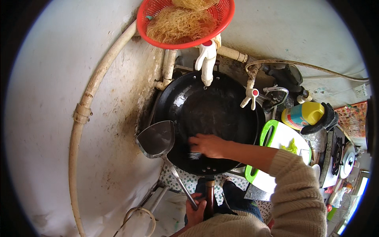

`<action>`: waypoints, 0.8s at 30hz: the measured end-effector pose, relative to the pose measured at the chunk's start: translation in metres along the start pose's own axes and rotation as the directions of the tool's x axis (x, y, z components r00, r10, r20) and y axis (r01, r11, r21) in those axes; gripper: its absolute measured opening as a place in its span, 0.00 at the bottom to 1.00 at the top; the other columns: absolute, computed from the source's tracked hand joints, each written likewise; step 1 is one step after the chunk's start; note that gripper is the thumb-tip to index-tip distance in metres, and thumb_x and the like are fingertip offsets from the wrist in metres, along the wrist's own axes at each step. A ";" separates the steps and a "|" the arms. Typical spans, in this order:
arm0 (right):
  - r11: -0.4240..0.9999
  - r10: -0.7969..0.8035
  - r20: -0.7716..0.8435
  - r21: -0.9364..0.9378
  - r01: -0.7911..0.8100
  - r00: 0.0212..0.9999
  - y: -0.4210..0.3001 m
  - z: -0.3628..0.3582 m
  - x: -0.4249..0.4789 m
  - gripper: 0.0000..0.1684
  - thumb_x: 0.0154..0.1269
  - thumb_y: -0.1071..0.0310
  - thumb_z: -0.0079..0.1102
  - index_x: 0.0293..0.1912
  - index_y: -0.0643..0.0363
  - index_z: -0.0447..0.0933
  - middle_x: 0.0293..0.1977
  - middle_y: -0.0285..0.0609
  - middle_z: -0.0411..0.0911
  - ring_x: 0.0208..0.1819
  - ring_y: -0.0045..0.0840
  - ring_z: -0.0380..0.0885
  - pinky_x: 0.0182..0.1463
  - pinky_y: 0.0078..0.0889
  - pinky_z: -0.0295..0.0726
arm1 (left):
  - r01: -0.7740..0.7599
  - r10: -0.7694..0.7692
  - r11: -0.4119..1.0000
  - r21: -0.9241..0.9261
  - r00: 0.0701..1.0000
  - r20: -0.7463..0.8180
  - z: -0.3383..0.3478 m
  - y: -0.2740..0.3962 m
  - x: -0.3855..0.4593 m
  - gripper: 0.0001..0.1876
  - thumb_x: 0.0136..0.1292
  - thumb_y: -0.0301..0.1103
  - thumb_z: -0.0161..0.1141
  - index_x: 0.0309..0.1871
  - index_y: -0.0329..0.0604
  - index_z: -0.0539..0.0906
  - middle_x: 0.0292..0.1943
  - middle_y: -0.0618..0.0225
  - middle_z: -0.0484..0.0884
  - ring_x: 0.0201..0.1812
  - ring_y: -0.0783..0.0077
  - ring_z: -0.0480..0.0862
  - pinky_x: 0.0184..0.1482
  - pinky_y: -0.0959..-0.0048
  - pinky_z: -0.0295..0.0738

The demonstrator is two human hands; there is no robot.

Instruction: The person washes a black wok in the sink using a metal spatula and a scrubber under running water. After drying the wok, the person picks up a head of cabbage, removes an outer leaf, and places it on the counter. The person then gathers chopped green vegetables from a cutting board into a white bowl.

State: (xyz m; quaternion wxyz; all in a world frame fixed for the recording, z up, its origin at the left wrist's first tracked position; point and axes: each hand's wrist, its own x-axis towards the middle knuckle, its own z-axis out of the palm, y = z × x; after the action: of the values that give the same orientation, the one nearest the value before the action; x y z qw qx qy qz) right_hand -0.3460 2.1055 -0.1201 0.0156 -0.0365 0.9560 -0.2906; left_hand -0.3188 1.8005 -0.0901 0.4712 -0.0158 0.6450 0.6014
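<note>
A large black wok (pixel 234 124) lies before me, with a brown wooden handle (pixel 210 192) pointing towards my body. My left hand (pixel 196 211) grips the metal handle of a wok spatula (pixel 157 139). Its broad blade sits over the wok's left rim. Inside the wok, my right hand (pixel 208 145) reaches down near the inner surface, fingers curled and blurred. A pale, streaky patch (pixel 195 155) shows just below these fingers; whether it is a scrubber or a glint I cannot tell. A white plastic tap (pixel 207 66) hangs over the far side, a drop at its spout.
A red plastic colander (pixel 142 32) of dried noodles stands above the tap. Another white tap (pixel 251 96) juts out at right. Beyond are a green-edged cutting board (pixel 285 133), a yellow bottle (pixel 308 114) and a gas stove (pixel 336 157). A pipe (pixel 78 127) runs along the left wall.
</note>
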 end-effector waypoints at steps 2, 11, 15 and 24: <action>0.984 0.078 0.145 -0.169 -0.053 0.986 0.015 -0.006 -0.032 0.15 0.58 0.71 0.51 0.45 0.54 0.78 0.59 0.40 0.65 0.57 0.40 0.69 0.58 0.41 0.77 | -0.022 0.025 0.999 -0.049 0.997 0.068 -0.007 -0.008 0.003 0.20 0.61 0.23 0.62 0.54 0.38 0.68 0.35 0.75 0.68 0.41 0.81 0.79 0.42 0.82 0.72; 0.862 0.462 -0.324 -0.057 -0.504 0.826 0.049 -0.008 0.027 0.20 0.50 0.76 0.56 0.46 0.54 0.79 0.52 0.44 0.70 0.55 0.40 0.70 0.55 0.39 0.77 | 0.030 -0.012 0.993 -0.116 0.988 0.155 -0.004 0.004 0.000 0.20 0.60 0.20 0.63 0.53 0.36 0.68 0.41 0.70 0.72 0.48 0.75 0.80 0.49 0.79 0.73; 0.866 0.306 -0.418 -0.250 -0.432 0.855 0.019 0.040 0.071 0.16 0.56 0.72 0.56 0.47 0.57 0.78 0.52 0.46 0.72 0.56 0.41 0.71 0.60 0.41 0.72 | 0.009 -0.009 1.000 -0.002 0.988 0.157 -0.008 -0.005 0.002 0.18 0.60 0.21 0.63 0.50 0.36 0.68 0.47 0.66 0.73 0.48 0.74 0.80 0.49 0.78 0.73; 0.945 0.266 0.262 0.120 -0.305 0.928 -0.029 -0.007 -0.086 0.23 0.67 0.58 0.51 0.56 0.60 0.75 0.67 0.49 0.62 0.68 0.41 0.61 0.69 0.38 0.65 | -0.041 0.053 0.998 -0.051 0.959 0.279 0.005 0.019 0.008 0.16 0.63 0.21 0.58 0.50 0.35 0.63 0.52 0.51 0.74 0.42 0.65 0.83 0.43 0.66 0.83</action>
State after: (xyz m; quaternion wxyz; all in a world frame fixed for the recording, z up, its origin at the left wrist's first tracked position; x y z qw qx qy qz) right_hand -0.2594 2.0925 -0.0972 0.1771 0.0693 0.9157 -0.3539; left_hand -0.3315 1.8141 -0.0792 0.5430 0.0744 0.5584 0.6228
